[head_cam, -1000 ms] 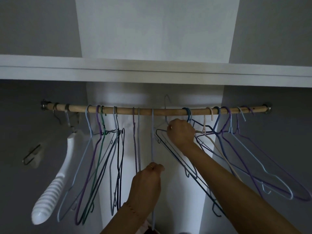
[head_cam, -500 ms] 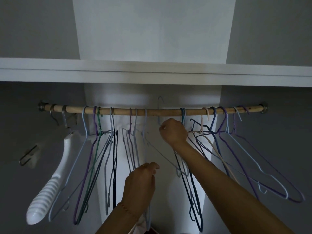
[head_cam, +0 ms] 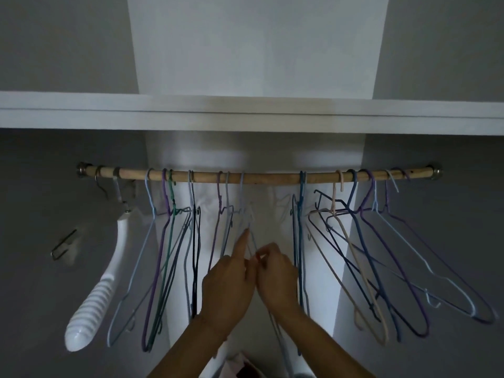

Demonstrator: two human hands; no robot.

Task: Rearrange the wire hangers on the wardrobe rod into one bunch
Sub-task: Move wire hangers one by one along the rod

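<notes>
left hand point(head_cam: 227, 289) index extended, touching pale blue hanger point(head_cam: 241, 199); right hand point(head_cam: 275, 276) at 3 o'clock pinching its wire; rod point(head_cam: 261, 177) at 12 o'clock.

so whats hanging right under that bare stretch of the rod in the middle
No hooks sit on that stretch of the wooden rod. Below it, the left hand and right hand meet around a pale wire hanger. The hands cover its lower part, so the exact grip is unclear.

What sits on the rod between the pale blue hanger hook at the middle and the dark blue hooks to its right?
Nothing: in the head view the rod is bare between the pale blue hook and the dark blue hooks.
</notes>
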